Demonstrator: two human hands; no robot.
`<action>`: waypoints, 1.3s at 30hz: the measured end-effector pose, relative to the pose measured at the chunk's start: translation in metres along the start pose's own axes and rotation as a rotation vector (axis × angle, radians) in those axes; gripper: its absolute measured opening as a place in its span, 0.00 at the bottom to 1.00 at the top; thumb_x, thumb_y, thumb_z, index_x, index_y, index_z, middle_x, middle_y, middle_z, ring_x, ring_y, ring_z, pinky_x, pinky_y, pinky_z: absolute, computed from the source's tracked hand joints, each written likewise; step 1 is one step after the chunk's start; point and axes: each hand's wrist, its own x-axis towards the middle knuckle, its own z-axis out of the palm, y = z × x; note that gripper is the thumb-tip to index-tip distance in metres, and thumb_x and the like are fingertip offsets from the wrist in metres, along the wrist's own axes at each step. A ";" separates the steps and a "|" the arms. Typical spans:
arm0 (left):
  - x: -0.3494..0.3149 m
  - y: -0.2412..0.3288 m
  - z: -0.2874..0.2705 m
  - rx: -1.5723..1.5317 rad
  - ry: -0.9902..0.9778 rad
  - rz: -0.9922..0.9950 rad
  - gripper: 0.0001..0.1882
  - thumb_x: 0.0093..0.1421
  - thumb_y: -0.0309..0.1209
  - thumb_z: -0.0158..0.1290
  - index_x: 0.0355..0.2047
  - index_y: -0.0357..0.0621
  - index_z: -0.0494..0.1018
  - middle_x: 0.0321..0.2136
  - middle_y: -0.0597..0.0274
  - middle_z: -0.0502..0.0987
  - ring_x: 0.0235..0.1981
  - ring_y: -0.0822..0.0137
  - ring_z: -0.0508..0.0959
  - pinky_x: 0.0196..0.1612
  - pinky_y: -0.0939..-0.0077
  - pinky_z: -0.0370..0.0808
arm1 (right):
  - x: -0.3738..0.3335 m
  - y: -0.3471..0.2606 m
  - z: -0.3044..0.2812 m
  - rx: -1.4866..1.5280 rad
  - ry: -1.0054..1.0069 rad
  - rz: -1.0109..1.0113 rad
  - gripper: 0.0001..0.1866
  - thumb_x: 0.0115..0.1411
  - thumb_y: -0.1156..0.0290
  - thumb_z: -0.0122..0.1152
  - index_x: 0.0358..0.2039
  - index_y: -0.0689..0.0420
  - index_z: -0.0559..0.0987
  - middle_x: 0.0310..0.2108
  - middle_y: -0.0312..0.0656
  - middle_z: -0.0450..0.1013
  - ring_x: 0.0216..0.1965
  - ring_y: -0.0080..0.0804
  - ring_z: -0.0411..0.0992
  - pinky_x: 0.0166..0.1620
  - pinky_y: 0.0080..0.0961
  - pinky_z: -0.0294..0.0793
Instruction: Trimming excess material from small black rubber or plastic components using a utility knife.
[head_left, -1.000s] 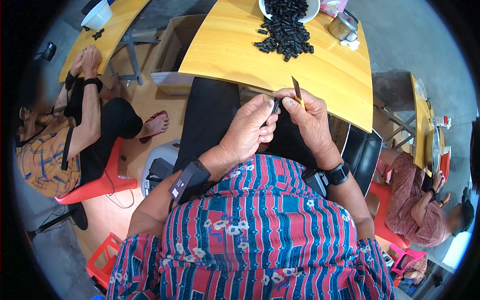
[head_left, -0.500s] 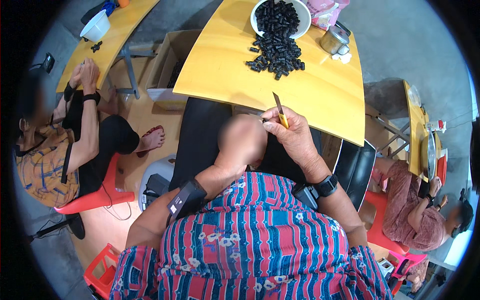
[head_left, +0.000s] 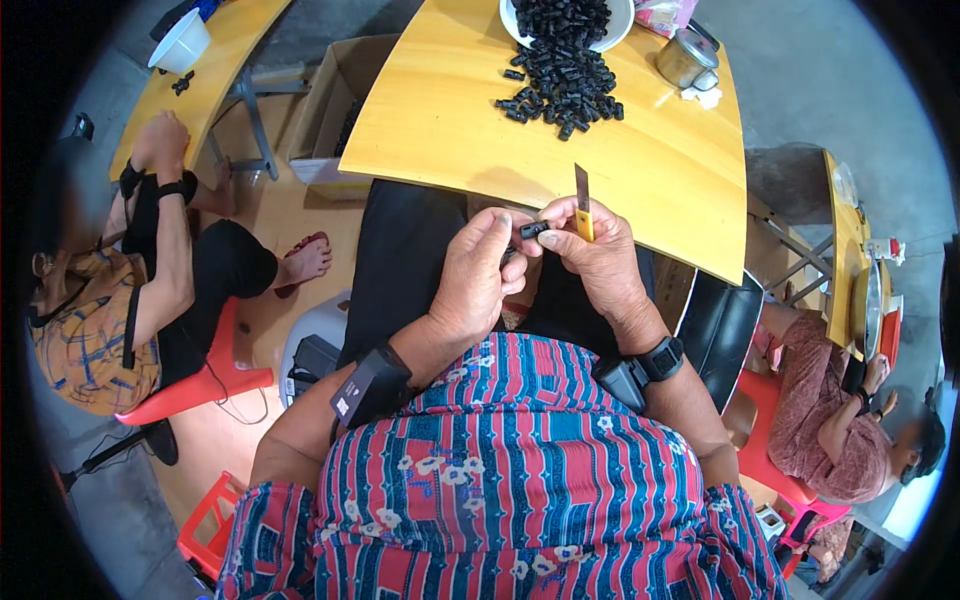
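Hands meet just off the near edge of the yellow table (head_left: 440, 120) — the left hand (head_left: 480, 275) curled, its fingertips pinching a small black plastic piece (head_left: 533, 229), the right hand (head_left: 598, 255) touching the same piece while gripping a yellow utility knife (head_left: 582, 205), blade pointing up. Beyond the hands, on the table, lies a pile of black pieces (head_left: 562, 90) spilling from a white bowl (head_left: 618, 22); a metal tin (head_left: 686, 58) stands to the right of the pile. Well to the left, a seated person (head_left: 120, 290) — on a red stool (head_left: 205, 385).
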 end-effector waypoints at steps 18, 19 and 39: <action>0.006 -0.008 -0.021 -0.280 -0.093 -0.311 0.09 0.65 0.35 0.45 0.42 0.47 0.70 0.32 0.68 0.72 0.29 0.77 0.70 0.29 0.85 0.66 | 0.038 0.000 -0.031 -0.638 0.312 -0.241 0.10 0.51 0.76 0.62 0.36 0.59 0.80 0.33 0.42 0.76 0.35 0.29 0.74 0.41 0.23 0.72; 0.006 -0.008 -0.017 -0.294 -0.039 -0.318 0.10 0.65 0.35 0.45 0.42 0.45 0.69 0.31 0.66 0.71 0.27 0.77 0.68 0.26 0.86 0.64 | 0.047 0.003 -0.037 -0.690 0.328 -0.316 0.10 0.51 0.75 0.61 0.36 0.58 0.80 0.32 0.47 0.76 0.35 0.38 0.75 0.41 0.26 0.72; 0.006 -0.011 -0.022 -0.278 -0.066 -0.390 0.07 0.66 0.37 0.45 0.34 0.50 0.68 0.24 0.73 0.65 0.23 0.79 0.63 0.25 0.87 0.61 | 0.071 -0.003 -0.044 -1.132 0.248 -0.399 0.11 0.49 0.76 0.62 0.35 0.56 0.78 0.30 0.44 0.69 0.32 0.44 0.72 0.35 0.32 0.72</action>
